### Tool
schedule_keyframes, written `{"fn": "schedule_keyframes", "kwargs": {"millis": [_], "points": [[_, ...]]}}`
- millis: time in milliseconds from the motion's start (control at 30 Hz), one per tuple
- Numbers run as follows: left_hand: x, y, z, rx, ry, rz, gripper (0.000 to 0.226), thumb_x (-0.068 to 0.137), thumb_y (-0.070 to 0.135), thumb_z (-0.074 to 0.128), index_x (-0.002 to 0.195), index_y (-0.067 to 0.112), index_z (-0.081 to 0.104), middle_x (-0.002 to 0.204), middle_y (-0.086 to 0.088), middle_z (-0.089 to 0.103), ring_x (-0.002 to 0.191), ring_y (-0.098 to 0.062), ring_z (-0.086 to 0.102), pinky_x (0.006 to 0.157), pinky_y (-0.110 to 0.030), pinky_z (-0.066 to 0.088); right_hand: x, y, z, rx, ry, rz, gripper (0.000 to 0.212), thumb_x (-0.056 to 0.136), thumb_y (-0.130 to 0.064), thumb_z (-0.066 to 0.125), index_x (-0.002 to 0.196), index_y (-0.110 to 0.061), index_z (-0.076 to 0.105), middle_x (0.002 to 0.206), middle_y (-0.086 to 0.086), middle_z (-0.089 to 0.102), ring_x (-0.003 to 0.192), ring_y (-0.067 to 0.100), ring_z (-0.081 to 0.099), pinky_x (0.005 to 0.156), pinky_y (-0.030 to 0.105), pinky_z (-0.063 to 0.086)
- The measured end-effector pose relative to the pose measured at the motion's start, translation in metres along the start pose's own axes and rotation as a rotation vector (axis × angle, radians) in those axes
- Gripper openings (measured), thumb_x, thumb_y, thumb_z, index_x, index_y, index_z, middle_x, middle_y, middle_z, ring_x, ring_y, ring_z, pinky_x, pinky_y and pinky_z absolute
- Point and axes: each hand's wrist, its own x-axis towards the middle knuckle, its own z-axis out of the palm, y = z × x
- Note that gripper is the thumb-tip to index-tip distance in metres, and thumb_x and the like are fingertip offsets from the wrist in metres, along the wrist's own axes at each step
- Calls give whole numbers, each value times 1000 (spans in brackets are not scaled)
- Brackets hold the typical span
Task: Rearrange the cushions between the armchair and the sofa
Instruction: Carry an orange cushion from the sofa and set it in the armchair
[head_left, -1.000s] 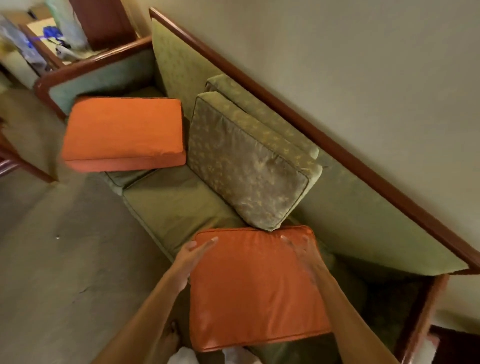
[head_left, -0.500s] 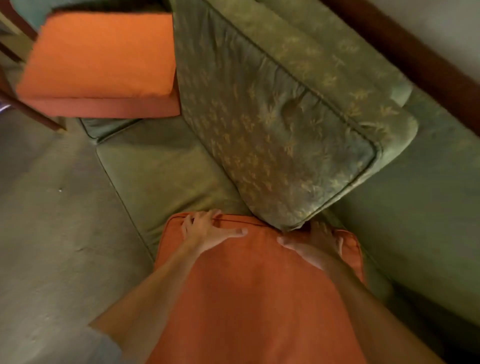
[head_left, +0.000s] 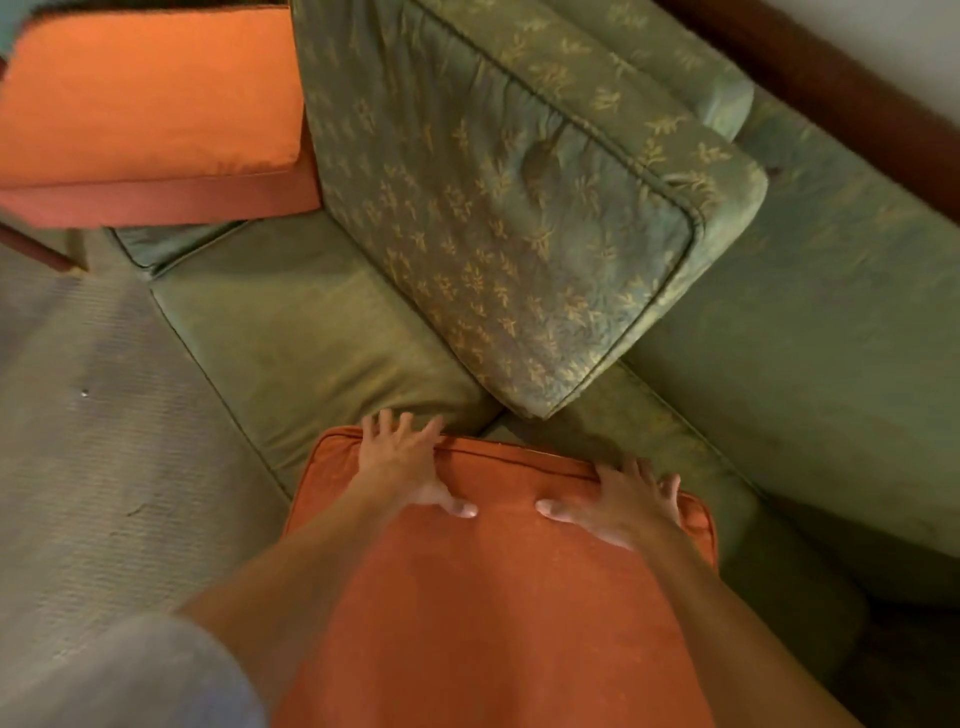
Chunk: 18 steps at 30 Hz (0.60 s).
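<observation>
Both hands (head_left: 410, 467) grip the plump, piped orange cushion (head_left: 493, 597).

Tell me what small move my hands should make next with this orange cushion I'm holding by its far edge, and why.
Probably lift the near orange cushion toward you, off the sofa seat. Your left hand and right hand lie on its far edge, fingers curled over, so the hold looks ready. The patterned green cushion leans just beyond that edge, apparently apart from it, so pulling back should avoid it.
</observation>
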Motion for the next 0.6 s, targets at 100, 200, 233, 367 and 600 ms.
{"fn": "schedule_keyframes", "kwargs": {"millis": [100,200,233,367,600], "points": [[17,6,-15,118,-122,59,143,46,91,71,161,26,15,167,-19,4,154,-38,-4,120,-57,-8,14,1,-15,-31,-89,-53,122,47,-102,47,147,-34,39,160,10,22,148,31,12,117,57,8],[24,-1,-7,-32,-196,103,147,47,84,79,161,20,13,167,-11,15,154,-33,10,123,-48,9,22,2,-16,119,-152,-95,133,44,-93,66,152,-28,25,162,6,23,148,28,21,119,49,19],[23,-4,-6,-81,-199,109,147,45,84,80,161,20,14,164,-9,27,152,-32,22,122,-46,16,20,3,-16,208,-163,-88,137,39,-92,70,151,-28,24,159,4,30,144,27,30,117,45,27],[11,-7,-14,-79,-76,200,132,41,86,78,149,22,39,144,-2,55,136,-28,45,117,-48,27,0,5,-24,248,-70,-61,147,31,-97,64,152,-26,20,154,2,41,141,26,37,117,51,23],[-103,34,-105,59,227,401,96,48,81,76,127,28,63,124,3,65,125,-22,50,105,-42,31,-142,38,-89,255,354,-37,59,60,-92,54,80,-36,53,88,-7,63,96,22,60,95,42,37]]}}
